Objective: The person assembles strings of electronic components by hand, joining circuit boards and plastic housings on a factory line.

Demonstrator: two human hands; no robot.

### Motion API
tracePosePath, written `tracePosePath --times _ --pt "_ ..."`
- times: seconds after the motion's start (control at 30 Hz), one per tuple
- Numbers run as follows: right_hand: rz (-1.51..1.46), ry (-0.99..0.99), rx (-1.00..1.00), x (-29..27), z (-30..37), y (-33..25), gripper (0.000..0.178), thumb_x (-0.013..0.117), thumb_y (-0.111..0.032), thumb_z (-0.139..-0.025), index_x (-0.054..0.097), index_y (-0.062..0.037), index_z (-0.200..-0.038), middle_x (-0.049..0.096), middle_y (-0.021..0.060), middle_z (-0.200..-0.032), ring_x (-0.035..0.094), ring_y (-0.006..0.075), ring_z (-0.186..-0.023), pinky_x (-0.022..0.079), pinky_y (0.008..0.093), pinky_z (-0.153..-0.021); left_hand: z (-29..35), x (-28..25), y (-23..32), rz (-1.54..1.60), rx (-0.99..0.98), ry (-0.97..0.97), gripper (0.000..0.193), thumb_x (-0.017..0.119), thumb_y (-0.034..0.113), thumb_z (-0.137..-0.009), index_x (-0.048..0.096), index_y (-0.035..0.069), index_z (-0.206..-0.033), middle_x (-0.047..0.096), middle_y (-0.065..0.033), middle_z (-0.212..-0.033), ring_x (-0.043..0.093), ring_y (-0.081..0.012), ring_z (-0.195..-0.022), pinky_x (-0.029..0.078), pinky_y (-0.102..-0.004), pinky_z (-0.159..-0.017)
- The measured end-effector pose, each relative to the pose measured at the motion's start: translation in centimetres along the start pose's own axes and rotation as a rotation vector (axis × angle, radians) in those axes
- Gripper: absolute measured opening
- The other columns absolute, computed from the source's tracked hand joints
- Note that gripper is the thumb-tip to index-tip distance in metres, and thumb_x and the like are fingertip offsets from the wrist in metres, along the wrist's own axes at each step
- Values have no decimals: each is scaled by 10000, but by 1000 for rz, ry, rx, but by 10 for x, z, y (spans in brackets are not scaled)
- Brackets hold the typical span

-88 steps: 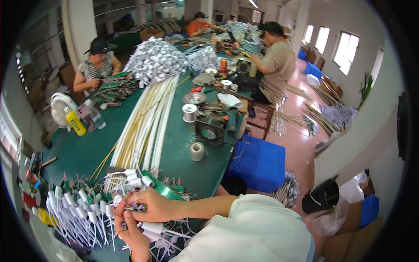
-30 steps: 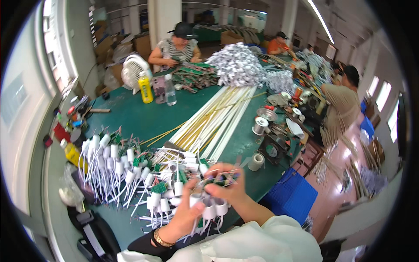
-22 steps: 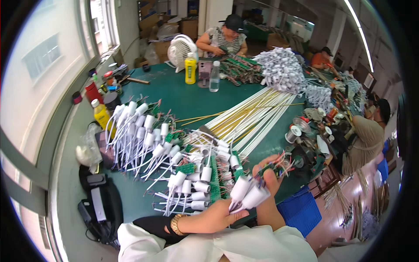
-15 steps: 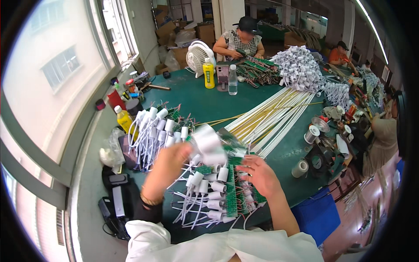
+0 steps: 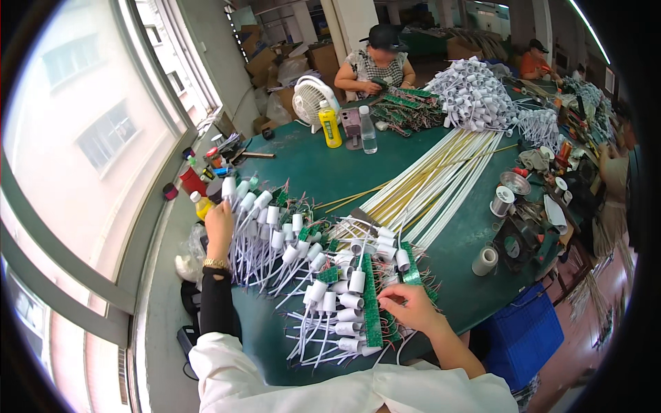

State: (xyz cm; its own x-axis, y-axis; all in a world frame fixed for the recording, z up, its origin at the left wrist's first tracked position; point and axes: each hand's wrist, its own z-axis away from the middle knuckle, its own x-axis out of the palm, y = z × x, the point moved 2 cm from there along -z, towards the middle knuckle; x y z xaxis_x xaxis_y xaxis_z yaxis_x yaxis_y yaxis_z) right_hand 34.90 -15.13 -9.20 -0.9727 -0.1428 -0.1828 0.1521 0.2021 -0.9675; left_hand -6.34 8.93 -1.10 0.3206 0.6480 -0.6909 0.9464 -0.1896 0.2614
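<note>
My left hand point(image 5: 219, 230) has its fingers closed at the base of a white cylindrical lamp holder point(image 5: 228, 188), at the far left end of a pile of similar holders with white cables point(image 5: 250, 255). My right hand point(image 5: 411, 308) is closed, fingers curled and pressed together, beside a long green circuit board strip point(image 5: 372, 299). Whatever those fingertips may hold is too small to make out. Left of the strip lie several white lamp holders point(image 5: 350, 315) in a stacked row, their cables pointing left. Another green strip point(image 5: 411, 265) with thin reddish wires lies just beyond my right hand.
White and yellow rods point(image 5: 434, 186) run across the green table point(image 5: 296, 155) toward a big heap of white holders point(image 5: 471, 96). Wire spools point(image 5: 502, 201) stand at the right. A yellow bottle point(image 5: 330, 127), clear bottle point(image 5: 368, 134) and fan point(image 5: 313, 100) stand far back, before a seated person point(image 5: 377, 65).
My left hand has swung left and away from the middle, where it carried blurred white holders, to the pile's left end. My right hand's spread fingers have drawn together beside the green strip.
</note>
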Motion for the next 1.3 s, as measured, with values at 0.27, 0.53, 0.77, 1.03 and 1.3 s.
tracePosePath --times 0.27,0.53,0.77,1.03,1.3 --pt "105 -29 -129 -4 -2 -16 149 653 -95 -822 636 -2 -937 653 101 -823 635 147 -693 509 270 -629 6 -27 29 -422 -217 -33 297 534 268 -868 642 14 -977 619 -205 -989 600 -381 -883 469 -476 -732" --pt "150 64 -152 -3 -2 -3 110 639 -81 -819 651 -17 -907 665 84 -810 644 163 -690 514 262 -625 82 -22 201 542 464 -627 361 605 -6 -779 578 14 -1138 606 -166 -1063 586 -304 -952 462 -365 -837" --pt "273 143 -356 2 7 7 101 651 -43 -788 656 -35 -889 642 68 -774 605 183 -642 478 276 -582 109 14 175 522 222 -1110 565 770 271 -723 551 8 -1173 611 -164 -1083 627 -249 -851 493 -355 -768" --pt "248 155 -372 3 9 12 105 647 -24 -790 651 -28 -895 635 76 -762 596 164 -626 472 263 -576 162 30 144 571 107 -874 544 755 358 -734 535 -8 -1071 453 -179 -1068 489 -304 -952 437 -349 -854" --pt "67 153 -228 0 1 1 166 638 -54 -823 635 14 -975 666 92 -899 634 113 -775 490 228 -665 174 8 152 932 -138 -604 688 855 90 -594 475 49 -1166 522 -78 -1033 529 -197 -931 429 -294 -861"
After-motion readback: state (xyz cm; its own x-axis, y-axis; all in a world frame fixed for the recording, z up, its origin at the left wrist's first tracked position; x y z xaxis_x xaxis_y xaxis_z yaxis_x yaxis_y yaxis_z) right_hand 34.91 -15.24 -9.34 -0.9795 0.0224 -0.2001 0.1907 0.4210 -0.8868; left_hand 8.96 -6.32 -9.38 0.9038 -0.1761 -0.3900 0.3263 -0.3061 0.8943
